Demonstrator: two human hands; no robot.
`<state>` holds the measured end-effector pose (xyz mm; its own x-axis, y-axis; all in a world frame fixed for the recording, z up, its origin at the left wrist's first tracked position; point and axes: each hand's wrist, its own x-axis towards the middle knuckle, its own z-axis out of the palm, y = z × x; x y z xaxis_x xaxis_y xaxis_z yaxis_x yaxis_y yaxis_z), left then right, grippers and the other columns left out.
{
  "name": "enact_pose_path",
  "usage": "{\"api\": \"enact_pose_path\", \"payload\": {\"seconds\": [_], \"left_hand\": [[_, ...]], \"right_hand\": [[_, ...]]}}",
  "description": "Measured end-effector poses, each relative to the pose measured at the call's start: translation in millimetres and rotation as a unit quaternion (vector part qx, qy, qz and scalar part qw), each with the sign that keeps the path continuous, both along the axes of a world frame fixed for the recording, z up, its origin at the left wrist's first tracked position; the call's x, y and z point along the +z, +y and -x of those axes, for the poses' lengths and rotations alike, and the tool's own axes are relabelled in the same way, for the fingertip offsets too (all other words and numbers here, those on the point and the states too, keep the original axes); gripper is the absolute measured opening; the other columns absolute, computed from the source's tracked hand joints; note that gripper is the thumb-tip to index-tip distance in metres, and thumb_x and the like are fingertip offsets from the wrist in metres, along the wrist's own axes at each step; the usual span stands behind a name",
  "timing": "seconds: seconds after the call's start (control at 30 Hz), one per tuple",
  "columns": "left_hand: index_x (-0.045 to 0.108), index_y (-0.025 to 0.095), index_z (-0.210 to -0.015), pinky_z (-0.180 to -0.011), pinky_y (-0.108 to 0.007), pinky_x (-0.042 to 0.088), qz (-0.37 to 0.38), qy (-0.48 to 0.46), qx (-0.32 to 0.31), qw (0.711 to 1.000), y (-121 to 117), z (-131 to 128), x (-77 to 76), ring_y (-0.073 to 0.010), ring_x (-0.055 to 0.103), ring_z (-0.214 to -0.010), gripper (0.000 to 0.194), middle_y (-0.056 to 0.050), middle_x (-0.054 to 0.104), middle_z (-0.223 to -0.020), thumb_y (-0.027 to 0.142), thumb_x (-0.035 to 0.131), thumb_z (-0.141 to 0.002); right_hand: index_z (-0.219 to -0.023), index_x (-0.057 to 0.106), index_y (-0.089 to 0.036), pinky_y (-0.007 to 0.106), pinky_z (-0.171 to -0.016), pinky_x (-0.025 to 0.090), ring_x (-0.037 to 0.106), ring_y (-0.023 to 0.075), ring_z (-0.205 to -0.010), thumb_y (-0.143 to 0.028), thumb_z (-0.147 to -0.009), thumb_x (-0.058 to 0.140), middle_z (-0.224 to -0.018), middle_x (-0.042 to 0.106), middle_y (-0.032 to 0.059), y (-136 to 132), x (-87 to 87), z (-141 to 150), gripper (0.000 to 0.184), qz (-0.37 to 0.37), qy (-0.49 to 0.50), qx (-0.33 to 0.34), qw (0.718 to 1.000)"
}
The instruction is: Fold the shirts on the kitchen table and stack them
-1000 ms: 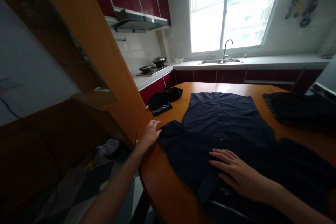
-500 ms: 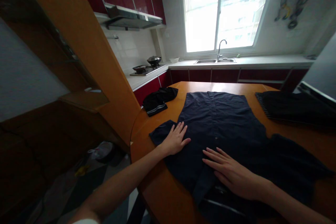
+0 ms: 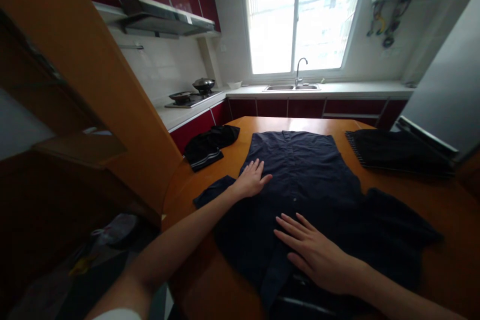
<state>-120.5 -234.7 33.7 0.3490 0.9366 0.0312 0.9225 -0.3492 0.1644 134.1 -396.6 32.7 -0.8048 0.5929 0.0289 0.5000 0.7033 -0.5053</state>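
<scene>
A dark blue button-up shirt lies spread out on the wooden table, its hem at the far side and its collar end towards me. One short sleeve reaches out to the left, the other to the right. My left hand rests flat on the shirt's left side, just beyond the left sleeve, fingers stretched out. Nearer to me, my right hand lies palm down by the collar, its fingers extended over the front. Neither hand grips the cloth. The near edge around the collar is dark and partly hidden by my right hand.
On the wooden table, a crumpled black garment with white stripes lies at the left and a folded black garment at the right. A wooden partition rises on the left. Beyond are a stove and a sink.
My left hand has slid up the shirt, away from me and towards its middle. My right hand stays close to the collar. The whole view has shifted to the right.
</scene>
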Motion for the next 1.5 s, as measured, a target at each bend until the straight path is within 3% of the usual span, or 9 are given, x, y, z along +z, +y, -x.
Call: {"api": "enact_pose_path", "payload": {"seconds": [0.2, 0.37, 0.53, 0.67, 0.77, 0.87, 1.0, 1.27, 1.5], "left_hand": [[0.03, 0.006, -0.155, -0.121, -0.047, 0.019, -0.019, 0.01, 0.073, 0.997, 70.3, -18.6, -15.9, -0.0306, 0.018, -0.153, 0.065, -0.02, 0.021, -0.164, 0.047, 0.024, -0.104], [0.034, 0.006, -0.154, -0.121, -0.051, 0.017, -0.033, -0.002, 0.056, 0.998, 81.3, -14.9, -34.9, -0.0329, 0.019, -0.152, 0.071, -0.022, 0.023, -0.163, 0.054, 0.024, -0.103], [0.036, 0.01, -0.154, -0.121, -0.053, 0.017, -0.039, -0.021, 0.045, 0.998, 80.7, -14.2, -37.9, -0.0331, 0.02, -0.152, 0.072, -0.019, 0.025, -0.163, 0.058, 0.026, -0.102], [0.037, 0.004, -0.152, -0.123, -0.048, 0.017, -0.053, -0.029, 0.045, 0.997, 74.2, -17.2, -33.2, -0.0308, 0.022, -0.152, 0.063, -0.019, 0.029, -0.162, 0.042, 0.031, -0.103], [0.038, 0.006, -0.152, -0.122, -0.043, 0.021, -0.055, -0.041, -0.039, 0.997, 65.0, -17.6, -28.4, -0.0263, 0.027, -0.15, 0.056, -0.016, 0.035, -0.16, 0.031, 0.033, -0.101], [0.038, 0.012, -0.153, -0.123, -0.043, 0.021, -0.067, -0.052, -0.134, 0.987, 56.4, -17.5, -25.7, -0.0256, 0.028, -0.15, 0.058, -0.013, 0.037, -0.16, 0.038, 0.04, -0.101], [0.04, 0.01, -0.151, -0.123, -0.042, 0.02, -0.08, -0.06, -0.138, 0.985, 51.3, -17.6, -26.4, -0.0272, 0.029, -0.15, 0.062, -0.015, 0.04, -0.158, 0.047, 0.043, -0.101], [0.036, 0.005, -0.153, -0.124, -0.043, 0.018, -0.058, -0.044, -0.133, 0.988, 49.9, -19.1, -32.8, -0.0274, 0.021, -0.153, 0.066, -0.017, 0.029, -0.162, 0.049, 0.033, -0.104], [0.053, 0.009, -0.14, -0.119, -0.04, 0.03, -0.073, -0.08, -0.137, 0.985, 47.9, -22.0, -20.9, -0.0255, 0.038, -0.145, 0.048, -0.014, 0.049, -0.152, 0.038, 0.037, -0.104]], "right_hand": [[-0.159, 0.026, -0.031, 0.055, -0.125, 0.008, 0.012, 0.0251, -0.154, -0.033, -0.105, 0.041, -0.167, 0.016, 0.0019, 0.4, 4.9, 0.4, 0.057, 0.014, -0.001, 0.0, 1.0], [-0.16, 0.023, -0.035, 0.055, -0.125, 0.01, 0.015, 0.0263, -0.153, -0.034, -0.104, 0.044, -0.166, 0.018, 0.0006, -2.9, 4.6, -1.0, 0.059, 0.034, 0.013, -0.01, 0.999], [-0.161, 0.016, -0.034, 0.055, -0.125, 0.016, 0.018, 0.0257, -0.153, -0.037, -0.105, 0.037, -0.166, 0.021, 0.0018, 12.7, 11.9, 2.9, 0.06, -0.009, 0.053, -0.106, 0.993], [-0.161, 0.018, -0.03, 0.055, -0.124, 0.017, 0.018, 0.0245, -0.153, -0.039, -0.106, 0.035, -0.165, 0.025, 0.0044, 86.5, 28.1, 22.9, 0.059, -0.062, 0.076, -0.125, 0.987], [-0.16, 0.027, -0.024, 0.056, -0.123, 0.015, 0.017, 0.0257, -0.153, -0.045, -0.106, 0.031, -0.165, 0.026, 0.0087, 170.6, 32.3, 53.0, 0.058, -0.063, 0.053, -0.107, 0.991], [-0.159, 0.028, -0.014, 0.055, -0.123, 0.014, 0.011, 0.0268, -0.154, -0.045, -0.106, 0.026, -0.165, 0.021, 0.0135, 249.2, 26.5, 87.4, 0.061, -0.037, -0.014, -0.066, 0.997], [-0.159, 0.026, -0.016, 0.057, -0.122, 0.009, 0.008, 0.0266, -0.154, -0.046, -0.107, 0.025, -0.166, 0.016, 0.0111, 322.9, 9.7, 116.4, 0.061, -0.017, -0.106, 0.005, 0.994], [-0.159, 0.026, -0.02, 0.057, -0.121, 0.006, 0.011, 0.0267, -0.154, -0.043, -0.107, 0.029, -0.167, 0.016, 0.0117, 422.5, -27.6, 116.1, 0.057, -0.115, -0.125, -0.077, 0.982], [-0.155, 0.031, -0.007, 0.059, -0.117, 0.011, 0.018, 0.0298, -0.152, -0.038, -0.108, 0.028, -0.162, 0.023, 0.0234, 448.5, -26.8, 121.2, 0.057, -0.149, -0.117, -0.164, 0.968]]}}
